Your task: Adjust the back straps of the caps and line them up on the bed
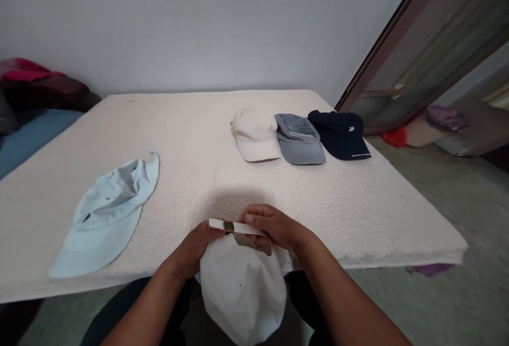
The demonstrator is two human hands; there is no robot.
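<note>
A white baseball cap is between my hands at the table's front edge, its back strap with a brass-coloured buckle turned up and away from me. My left hand grips the cap at the left, by the strap's end and buckle. On the right, my right hand pinches the strap between thumb and fingers. The cap's brim is hidden. To the left lies a light blue cap, partly caved in, with its strap end sticking up.
A cream cap, a grey cap and a navy cap lie in a row at the back right of the cloth-covered table. A wall stands behind. At the right is a dark-framed door.
</note>
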